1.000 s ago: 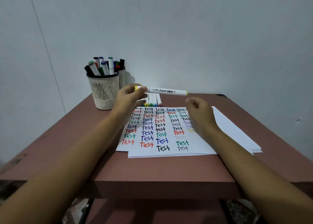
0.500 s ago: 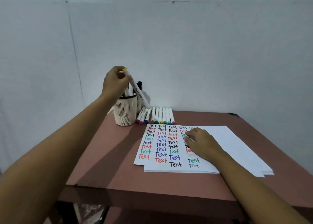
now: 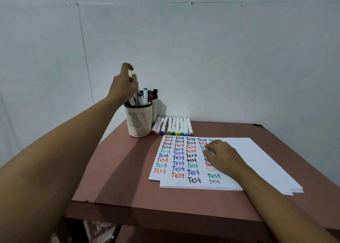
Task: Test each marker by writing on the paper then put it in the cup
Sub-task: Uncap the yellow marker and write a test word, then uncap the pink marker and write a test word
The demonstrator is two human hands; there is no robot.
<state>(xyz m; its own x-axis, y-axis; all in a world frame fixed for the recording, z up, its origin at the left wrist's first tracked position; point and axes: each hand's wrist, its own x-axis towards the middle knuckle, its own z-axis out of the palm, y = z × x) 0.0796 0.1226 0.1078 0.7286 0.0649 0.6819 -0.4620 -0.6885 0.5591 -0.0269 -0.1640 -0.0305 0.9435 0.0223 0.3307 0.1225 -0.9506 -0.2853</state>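
- The left hand [image 3: 122, 85] is held above the cup [image 3: 138, 121], forefinger raised and fingers loosely apart. Whether the yellow-capped marker [image 3: 134, 78] is pinched or only brushed cannot be told.
- That marker stands nearly upright with its lower end inside the cup among the other markers, so it is judged tested and stowed.
- A row of markers [image 3: 177, 126] is laid beside the cup, within reach, presumably awaiting testing.
- The paper [image 3: 257, 160] is steadied by the right hand [image 3: 223, 156], laid flat on it with relaxed fingers and nothing gripped.
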